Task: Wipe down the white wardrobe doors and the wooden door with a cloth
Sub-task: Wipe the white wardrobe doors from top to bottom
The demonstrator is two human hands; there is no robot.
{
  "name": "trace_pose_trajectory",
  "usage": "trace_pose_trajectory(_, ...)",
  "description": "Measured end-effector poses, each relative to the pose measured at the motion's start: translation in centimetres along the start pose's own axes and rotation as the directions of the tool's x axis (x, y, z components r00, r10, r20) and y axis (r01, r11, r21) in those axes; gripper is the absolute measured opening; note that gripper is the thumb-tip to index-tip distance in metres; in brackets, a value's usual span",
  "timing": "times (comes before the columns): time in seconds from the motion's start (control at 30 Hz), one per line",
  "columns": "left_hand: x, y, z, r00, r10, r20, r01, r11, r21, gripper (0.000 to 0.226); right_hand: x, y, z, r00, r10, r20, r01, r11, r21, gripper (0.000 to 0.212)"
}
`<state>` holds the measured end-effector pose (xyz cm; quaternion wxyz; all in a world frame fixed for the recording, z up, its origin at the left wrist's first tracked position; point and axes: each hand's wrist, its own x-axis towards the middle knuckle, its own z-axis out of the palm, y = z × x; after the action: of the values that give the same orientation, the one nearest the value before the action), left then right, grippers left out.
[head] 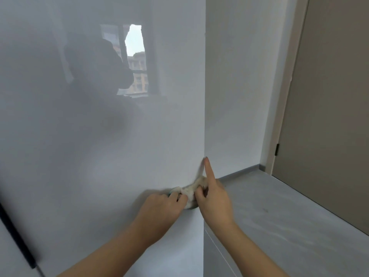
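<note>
Left hand (166, 204) and right hand (211, 196) both pinch the crumpled off-white cloth (190, 189), stretched crosswise against the glossy white wardrobe door (119, 146) beside its right edge.

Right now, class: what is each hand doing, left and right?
Left hand: closed, gripping the white cloth against the white wardrobe door.
Right hand: pinching the same cloth, index finger pointing up along the door's edge.

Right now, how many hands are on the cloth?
2. The left hand grips the cloth at its left end, against the white door; the right hand holds its right end, one finger pointing up.
</note>
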<state>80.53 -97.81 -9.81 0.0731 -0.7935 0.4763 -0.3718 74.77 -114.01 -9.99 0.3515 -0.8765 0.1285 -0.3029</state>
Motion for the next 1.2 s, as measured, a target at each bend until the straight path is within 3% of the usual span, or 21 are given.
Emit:
trace_pose_trajectory(0.23,0.3,-0.2,-0.7,0.999,0.006,0.034,-0.006,1.0,0.002,0.031,1.3,-1.0,-1.3,0.997,-0.072,0.04,0.077,0.985,-0.151,0.096)
trace_pose_trajectory(0.67,0.0,0.0,-0.4,0.998,-0.003,0.07,0.004,1.0,-0.014,0.033,0.1,0.3,0.1,0.997,-0.058,-0.056,0.051,0.991,-0.122,0.081)
trace_pose_trajectory(1.03,0.1,-0.1,-0.6,0.998,-0.003,0.064,0.004,1.0,-0.011,0.039,0.4,-0.7,-0.5,1.0,0.011,0.006,-0.009,0.989,-0.149,0.089)
trace_pose_trajectory(1.13,0.1,-0.1,-0.7,0.998,-0.013,0.067,0.015,1.0,-0.027,0.043,0.2,-0.6,-0.9,0.998,0.053,-0.013,-0.054,0.993,-0.1,0.081)
trace_pose_trajectory(1.2,0.2,-0.3,-1.0,0.997,-0.028,0.078,0.031,0.999,-0.032,0.043,0.6,-0.4,-1.5,0.991,0.08,-0.104,-0.086,0.995,-0.053,0.069)
